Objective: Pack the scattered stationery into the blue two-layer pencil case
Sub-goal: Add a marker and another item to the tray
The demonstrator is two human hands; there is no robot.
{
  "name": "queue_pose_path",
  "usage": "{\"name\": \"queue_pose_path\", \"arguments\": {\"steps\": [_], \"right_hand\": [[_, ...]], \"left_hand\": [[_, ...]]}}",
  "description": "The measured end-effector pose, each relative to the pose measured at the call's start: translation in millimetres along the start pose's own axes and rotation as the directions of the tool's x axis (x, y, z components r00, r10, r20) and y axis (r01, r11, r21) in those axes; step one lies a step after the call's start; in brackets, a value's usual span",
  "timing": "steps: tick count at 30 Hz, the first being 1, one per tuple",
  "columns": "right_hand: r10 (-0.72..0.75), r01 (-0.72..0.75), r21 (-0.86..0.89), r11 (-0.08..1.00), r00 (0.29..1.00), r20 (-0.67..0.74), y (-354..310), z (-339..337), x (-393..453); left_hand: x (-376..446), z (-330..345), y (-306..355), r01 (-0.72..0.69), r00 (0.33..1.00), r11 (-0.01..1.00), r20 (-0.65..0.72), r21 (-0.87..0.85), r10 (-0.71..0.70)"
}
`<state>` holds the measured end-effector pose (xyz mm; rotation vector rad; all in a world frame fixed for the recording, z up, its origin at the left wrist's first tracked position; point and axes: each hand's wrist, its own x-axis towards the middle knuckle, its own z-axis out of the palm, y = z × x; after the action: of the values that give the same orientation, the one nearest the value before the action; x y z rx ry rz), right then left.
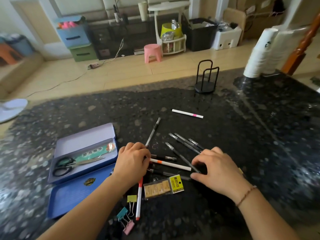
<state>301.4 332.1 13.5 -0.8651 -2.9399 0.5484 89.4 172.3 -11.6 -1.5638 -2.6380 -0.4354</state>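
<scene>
Blue tin pencil case (72, 194) lay open on dark speckled stone surface (242, 135), just left of both hands; scissors (69, 166) & a green ruler (93, 153) in its tray. Left hand (131, 161), fingers curled, rested on pile of slim pens (170, 165). Right hand (216, 170) pinched a black pen (180, 156). Binder clips (128, 213) & eraser pack (162, 187) near wrists.

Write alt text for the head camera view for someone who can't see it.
Two hands gather loose pens on a dark speckled counter: the left hand rests on several, the right hand pinches a black pen. The open blue pencil case at left already holds scissors; an eraser pack and binder clips lie nearer the camera.
</scene>
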Motion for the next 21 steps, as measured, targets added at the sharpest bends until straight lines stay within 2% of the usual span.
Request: {"name": "queue_pose_path", "arguments": {"steps": [2,9,13,18,19,21], "right_hand": [[-0.019,0.019,-0.008,1.0,1.0,0.008,-6,3,0],[-0.053,0.049,-0.045,0.998,0.994,-0.096,-19,17,9],[0.0,0.025,0.115,0.993,0.977,-0.215,-11,14,14],[0.029,0.109,0.371,0.922,0.937,-0.349,-33,21,14],[0.015,0.13,0.389,0.912,0.938,-0.348,-43,24,14],[-0.102,0.215,0.317,0.924,0.936,-0.336,-67,30,19]], "left_hand": [[-2,1,-3,0.004,1.0,1.0,-0.008,-0.023,-0.004],[-11,4,7,-0.062,0.998,0.995,0.028,-0.08,0.064],[-16,-5,12,-0.175,0.984,0.981,-0.027,-0.08,0.174],[-29,-20,-8,-0.231,0.972,0.962,-0.081,-0.149,0.221],[-34,-23,-18,-0.241,0.967,0.959,-0.122,-0.146,0.224],[-43,-31,-44,-0.233,0.96,0.96,-0.196,-0.155,0.201]]}}
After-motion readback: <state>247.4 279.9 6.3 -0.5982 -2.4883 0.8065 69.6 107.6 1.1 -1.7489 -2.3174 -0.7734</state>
